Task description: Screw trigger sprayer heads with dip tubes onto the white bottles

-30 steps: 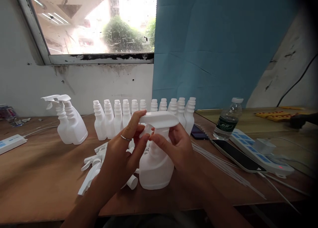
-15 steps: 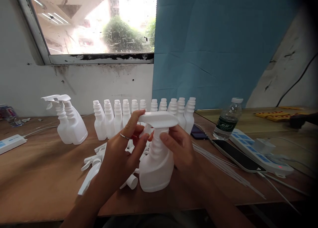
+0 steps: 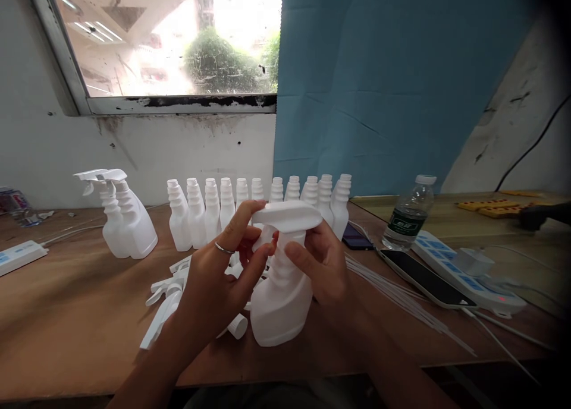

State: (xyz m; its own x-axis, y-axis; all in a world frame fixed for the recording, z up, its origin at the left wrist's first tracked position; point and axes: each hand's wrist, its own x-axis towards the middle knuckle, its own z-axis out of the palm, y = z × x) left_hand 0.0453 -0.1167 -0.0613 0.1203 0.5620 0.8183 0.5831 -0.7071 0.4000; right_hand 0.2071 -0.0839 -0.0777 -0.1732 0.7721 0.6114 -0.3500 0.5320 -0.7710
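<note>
A white spray bottle (image 3: 281, 305) stands on the wooden table (image 3: 66, 314) right in front of me, with a white trigger sprayer head (image 3: 289, 214) on its ribbed neck. My left hand (image 3: 218, 278), a ring on one finger, pinches the left end of the sprayer head. My right hand (image 3: 319, 260) wraps its fingers round the bottle's neck just under the head. Loose trigger sprayer heads (image 3: 167, 302) lie in a heap behind my left hand.
A row of several open white bottles (image 3: 256, 204) stands at the back. Two finished spray bottles (image 3: 122, 219) stand at the left. White dip tubes (image 3: 401, 299), a phone (image 3: 428, 278), a water bottle (image 3: 408, 216) and power strips (image 3: 464, 272) lie to the right.
The bottle has tilted slightly and my right fingers have shifted round its neck; my left hand keeps its pinch on the sprayer head.
</note>
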